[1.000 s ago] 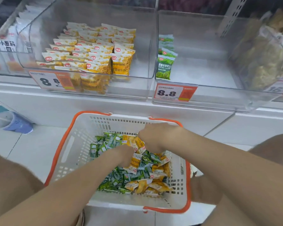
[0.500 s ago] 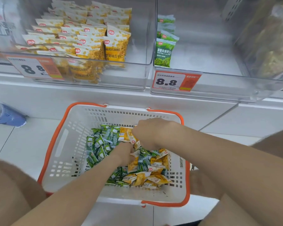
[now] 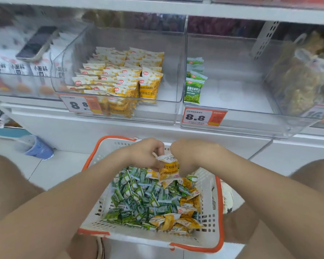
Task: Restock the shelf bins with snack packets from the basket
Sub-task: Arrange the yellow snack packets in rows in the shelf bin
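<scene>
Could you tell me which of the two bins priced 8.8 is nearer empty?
The right-hand bin: it holds only one short row of green packets, whereas the left bin holds several rows of yellow packets.

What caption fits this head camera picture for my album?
Left hand and right hand hold yellow packets over the basket, below clear shelf bins.

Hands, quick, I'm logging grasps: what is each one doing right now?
Left hand: grips the bunch of yellow packets.
Right hand: grips the same yellow packets.
</scene>
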A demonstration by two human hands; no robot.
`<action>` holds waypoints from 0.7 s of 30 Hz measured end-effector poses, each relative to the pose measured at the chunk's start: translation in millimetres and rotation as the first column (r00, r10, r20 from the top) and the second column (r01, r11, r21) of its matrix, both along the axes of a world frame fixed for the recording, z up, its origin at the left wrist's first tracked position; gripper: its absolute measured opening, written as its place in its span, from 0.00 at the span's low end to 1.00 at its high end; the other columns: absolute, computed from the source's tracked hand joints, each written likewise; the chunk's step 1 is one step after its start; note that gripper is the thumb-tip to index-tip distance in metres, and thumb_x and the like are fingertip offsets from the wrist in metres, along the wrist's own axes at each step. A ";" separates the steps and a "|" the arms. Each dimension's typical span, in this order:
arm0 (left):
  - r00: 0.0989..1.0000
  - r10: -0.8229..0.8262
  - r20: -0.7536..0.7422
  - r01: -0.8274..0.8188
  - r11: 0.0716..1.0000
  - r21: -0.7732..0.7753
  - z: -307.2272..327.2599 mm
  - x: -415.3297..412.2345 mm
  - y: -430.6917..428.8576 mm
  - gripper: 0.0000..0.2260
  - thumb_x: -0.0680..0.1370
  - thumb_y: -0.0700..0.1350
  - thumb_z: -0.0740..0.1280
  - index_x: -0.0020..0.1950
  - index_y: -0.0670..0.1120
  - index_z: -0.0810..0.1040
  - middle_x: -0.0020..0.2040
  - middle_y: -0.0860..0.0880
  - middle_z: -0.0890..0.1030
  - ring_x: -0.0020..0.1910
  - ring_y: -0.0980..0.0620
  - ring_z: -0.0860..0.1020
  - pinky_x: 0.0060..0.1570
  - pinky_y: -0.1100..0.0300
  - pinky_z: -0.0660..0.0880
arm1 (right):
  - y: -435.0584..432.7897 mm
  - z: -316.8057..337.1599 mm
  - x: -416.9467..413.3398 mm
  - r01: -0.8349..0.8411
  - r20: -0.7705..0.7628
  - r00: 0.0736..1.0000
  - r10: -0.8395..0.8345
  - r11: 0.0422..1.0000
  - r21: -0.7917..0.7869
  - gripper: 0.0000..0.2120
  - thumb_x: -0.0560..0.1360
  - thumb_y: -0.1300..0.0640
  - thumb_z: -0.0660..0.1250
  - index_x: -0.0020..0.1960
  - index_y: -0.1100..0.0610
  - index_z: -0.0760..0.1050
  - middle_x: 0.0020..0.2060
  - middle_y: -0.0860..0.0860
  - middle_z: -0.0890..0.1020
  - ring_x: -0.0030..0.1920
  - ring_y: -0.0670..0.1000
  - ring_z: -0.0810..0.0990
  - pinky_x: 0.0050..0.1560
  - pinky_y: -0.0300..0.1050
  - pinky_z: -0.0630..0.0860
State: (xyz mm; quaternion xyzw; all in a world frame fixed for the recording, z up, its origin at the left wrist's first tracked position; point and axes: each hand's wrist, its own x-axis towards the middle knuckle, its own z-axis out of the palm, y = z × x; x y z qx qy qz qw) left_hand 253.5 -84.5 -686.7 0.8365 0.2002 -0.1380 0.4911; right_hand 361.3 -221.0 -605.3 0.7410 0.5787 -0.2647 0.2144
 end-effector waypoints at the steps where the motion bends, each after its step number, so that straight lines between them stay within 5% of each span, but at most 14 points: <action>1: 1.000 -0.020 0.001 0.020 1.000 -0.009 15.7 -0.7 3.1 0.14 0.77 0.35 0.76 0.44 0.44 0.71 0.49 0.45 0.79 0.41 0.45 0.87 0.44 0.49 0.83 | -0.2 5.7 0.5 0.012 -0.025 1.000 -0.012 1.000 0.010 0.17 0.74 0.48 0.77 0.47 0.58 0.75 0.41 0.51 0.77 0.37 0.53 0.78 0.32 0.46 0.72; 4: 0.999 -0.005 0.051 0.009 0.995 -0.095 55.3 -7.5 13.1 0.14 0.77 0.33 0.75 0.43 0.45 0.71 0.43 0.48 0.80 0.40 0.46 0.87 0.42 0.52 0.82 | -0.4 25.7 0.7 0.184 -0.180 0.969 -0.168 0.980 0.073 0.24 0.71 0.45 0.79 0.55 0.59 0.74 0.48 0.54 0.82 0.46 0.56 0.84 0.43 0.52 0.82; 6: 0.992 0.069 0.110 -0.046 0.979 -0.198 74.6 -14.6 19.4 0.14 0.77 0.30 0.74 0.42 0.43 0.71 0.40 0.48 0.83 0.40 0.47 0.86 0.48 0.51 0.84 | -1.5 40.9 0.4 0.360 -0.361 0.887 -0.288 0.921 0.150 0.21 0.71 0.51 0.80 0.55 0.58 0.73 0.47 0.56 0.83 0.43 0.54 0.85 0.41 0.50 0.83; 10: 0.924 0.282 0.260 -0.166 0.905 -0.391 102.0 -28.3 30.3 0.12 0.76 0.30 0.73 0.45 0.41 0.71 0.46 0.39 0.84 0.44 0.45 0.85 0.55 0.46 0.84 | -0.3 62.8 1.0 0.694 -0.834 0.465 -0.296 0.707 0.136 0.17 0.74 0.64 0.77 0.55 0.56 0.71 0.45 0.59 0.87 0.38 0.54 0.88 0.37 0.44 0.81; 13: 0.787 0.465 0.406 -0.252 0.842 -0.477 118.5 -25.3 31.0 0.11 0.76 0.29 0.71 0.43 0.42 0.72 0.48 0.37 0.84 0.46 0.44 0.85 0.53 0.50 0.84 | 8.4 69.3 5.4 0.791 -0.841 0.501 -0.204 0.503 0.349 0.16 0.73 0.58 0.77 0.58 0.53 0.75 0.38 0.53 0.87 0.31 0.48 0.82 0.34 0.41 0.75; 16: 0.696 0.505 0.511 -0.352 0.860 -0.370 130.9 -16.7 30.0 0.11 0.76 0.33 0.74 0.43 0.43 0.73 0.46 0.37 0.84 0.45 0.46 0.84 0.49 0.52 0.83 | 16.7 75.3 6.9 0.903 -0.922 0.377 -0.084 0.255 0.346 0.11 0.74 0.60 0.74 0.55 0.54 0.79 0.33 0.47 0.83 0.28 0.43 0.76 0.32 0.39 0.71; 18: 0.714 0.493 0.498 -0.370 0.869 -0.329 136.3 -13.0 31.2 0.13 0.75 0.36 0.77 0.51 0.42 0.74 0.47 0.36 0.86 0.45 0.46 0.85 0.46 0.52 0.82 | 19.6 79.6 7.9 0.926 -0.943 0.333 0.008 0.183 0.329 0.07 0.76 0.64 0.71 0.53 0.58 0.81 0.33 0.45 0.82 0.28 0.40 0.75 0.31 0.34 0.69; 21: 0.820 0.382 0.427 -0.259 0.912 -0.318 143.0 -10.8 33.9 0.26 0.73 0.37 0.79 0.68 0.46 0.75 0.52 0.39 0.87 0.50 0.45 0.84 0.47 0.51 0.80 | 25.1 82.8 13.2 0.882 -0.897 0.443 0.014 0.175 0.438 0.04 0.75 0.62 0.68 0.47 0.58 0.82 0.31 0.45 0.80 0.29 0.43 0.73 0.30 0.36 0.68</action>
